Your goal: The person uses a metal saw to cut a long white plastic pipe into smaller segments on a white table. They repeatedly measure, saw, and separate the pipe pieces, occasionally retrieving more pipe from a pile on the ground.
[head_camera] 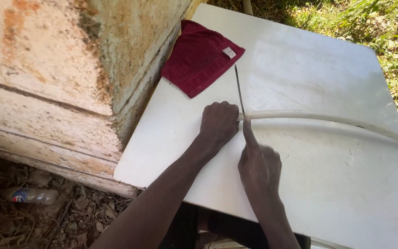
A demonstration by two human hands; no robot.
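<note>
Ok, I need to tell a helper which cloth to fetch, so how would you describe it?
Find the white table beside the stained wall. At its far corner next to that wall lies the dark red folded cloth, partly hanging over the edge. It is the only fabric there, with a small pale tag at one corner.

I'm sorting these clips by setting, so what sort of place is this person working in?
Probably an outdoor work spot beside a building. A white table stands against a stained, weathered wall, with sunlit grass beyond it and bare littered ground below. The left hand grips a pale tube; the right hand holds a thin blade.
</note>
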